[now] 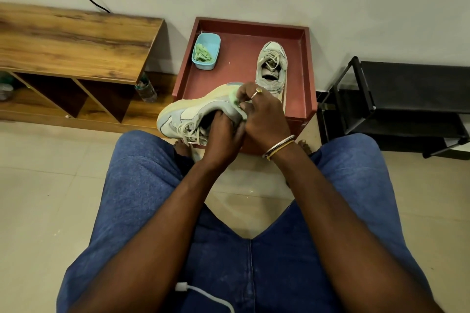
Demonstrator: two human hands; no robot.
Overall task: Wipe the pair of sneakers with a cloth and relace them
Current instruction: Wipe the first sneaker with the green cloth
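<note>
Gripped the sneaker (188, 112) with the left hand (221, 132) hooked inside its opening, probably to brace it on its side and turn the heel up for wiping. Pinched the green cloth (234, 100) in the right hand (264, 114) and pressed it against that heel. Had the other sneaker (270, 68) standing upright on the red table (239, 58), laces loose, beside a blue tub (212, 40) with a spare rag (202, 53), within easy reach.

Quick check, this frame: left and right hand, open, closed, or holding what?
Left hand: holds the sneaker at its opening, fingers curled inside.
Right hand: pinches the cloth against the sneaker's heel.
</note>
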